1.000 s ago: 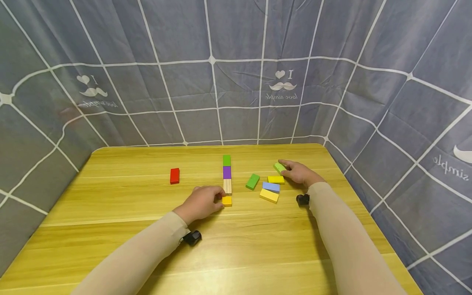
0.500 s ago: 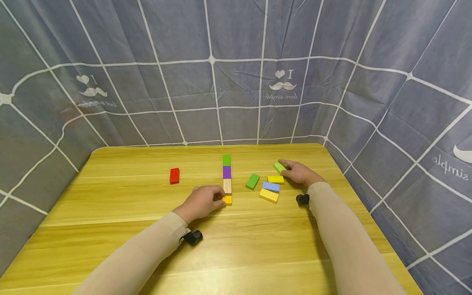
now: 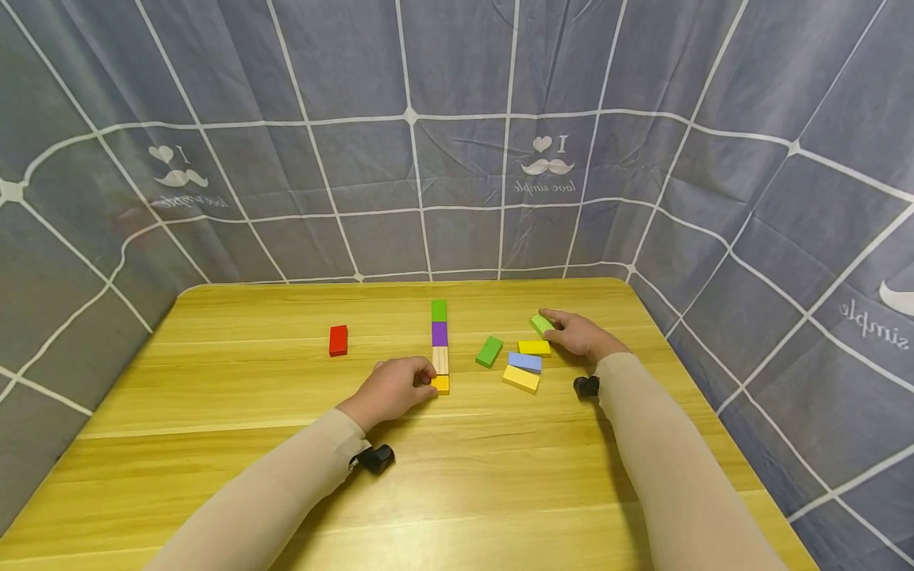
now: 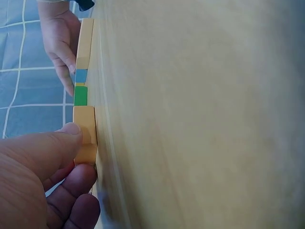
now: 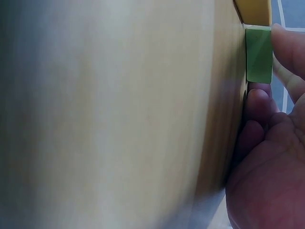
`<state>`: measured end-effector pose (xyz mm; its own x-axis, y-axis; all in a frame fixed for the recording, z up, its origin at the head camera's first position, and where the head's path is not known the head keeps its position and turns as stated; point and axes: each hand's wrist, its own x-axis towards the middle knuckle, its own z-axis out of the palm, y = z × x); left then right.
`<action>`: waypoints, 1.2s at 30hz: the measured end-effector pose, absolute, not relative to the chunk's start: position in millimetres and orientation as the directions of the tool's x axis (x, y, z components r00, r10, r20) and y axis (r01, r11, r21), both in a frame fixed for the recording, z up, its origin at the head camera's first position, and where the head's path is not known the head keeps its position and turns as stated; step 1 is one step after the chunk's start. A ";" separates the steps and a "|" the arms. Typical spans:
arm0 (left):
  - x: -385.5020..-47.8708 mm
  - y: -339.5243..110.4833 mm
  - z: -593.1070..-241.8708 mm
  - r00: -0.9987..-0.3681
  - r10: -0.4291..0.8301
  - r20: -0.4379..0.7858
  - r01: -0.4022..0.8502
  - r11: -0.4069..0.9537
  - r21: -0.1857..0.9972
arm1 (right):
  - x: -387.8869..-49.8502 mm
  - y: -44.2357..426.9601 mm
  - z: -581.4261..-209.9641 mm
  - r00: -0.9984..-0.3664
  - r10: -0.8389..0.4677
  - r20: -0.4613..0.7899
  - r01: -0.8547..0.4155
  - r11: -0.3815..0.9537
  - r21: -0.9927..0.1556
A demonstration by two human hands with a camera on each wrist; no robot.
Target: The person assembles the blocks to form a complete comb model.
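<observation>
pinching orange block [image 3: 442, 386], left hand [image 3: 391, 391]; pinching lime block [image 3: 539, 324], right hand [image 3: 578, 334]; blue block [image 3: 524, 362] between.

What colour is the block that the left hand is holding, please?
The block is orange-yellow, best seen in the head view.
</observation>
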<state>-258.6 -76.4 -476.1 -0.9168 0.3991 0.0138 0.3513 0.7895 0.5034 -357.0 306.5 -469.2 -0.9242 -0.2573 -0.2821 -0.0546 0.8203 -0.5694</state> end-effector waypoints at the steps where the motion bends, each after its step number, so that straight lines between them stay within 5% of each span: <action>1: -259.1 -76.3 -476.8 -0.918 0.397 0.012 0.349 0.790 0.504 | -357.1 306.5 -469.5 -0.924 -0.256 -0.283 -0.052 0.820 -0.569; 36: -260.0 -76.0 -474.8 -0.924 0.383 -0.005 0.321 0.781 0.536 | -354.3 304.9 -468.3 -0.925 -0.235 -0.298 -0.024 0.819 -0.574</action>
